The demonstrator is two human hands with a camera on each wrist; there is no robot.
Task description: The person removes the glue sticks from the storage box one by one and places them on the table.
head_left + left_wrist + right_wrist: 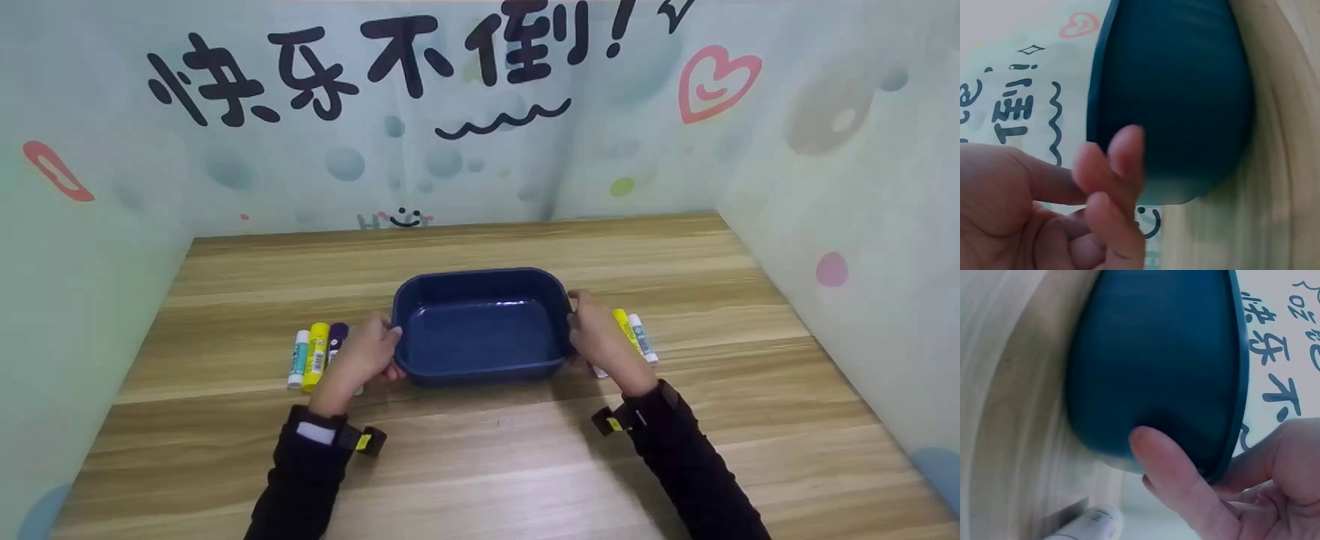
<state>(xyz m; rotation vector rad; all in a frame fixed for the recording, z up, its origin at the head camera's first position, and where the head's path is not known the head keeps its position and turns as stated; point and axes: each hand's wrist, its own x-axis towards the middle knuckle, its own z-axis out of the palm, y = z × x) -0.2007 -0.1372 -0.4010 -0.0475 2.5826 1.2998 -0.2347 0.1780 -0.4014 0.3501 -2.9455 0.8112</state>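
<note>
A dark blue rectangular basin [480, 330] with rounded corners stands in the middle of the wooden table, its inside bare. At its left end my left hand [367, 349] grips the wall, thumb by the rim and other fingers against the outside. My right hand [596, 334] holds the opposite end the same way. In the left wrist view, fingertips [1109, 160] lie on the outer wall of the basin [1174, 95]. A finger [1168, 467] of the right hand presses that wall in the right wrist view.
Left of the basin lie glue sticks: a teal-and-white one [298, 360], a yellow one [316, 356] and a purple one [338, 335]. Behind the right hand are a yellow glue stick [626, 330] and a white-and-teal one [643, 339]. Printed cloth walls [450, 172] enclose the table.
</note>
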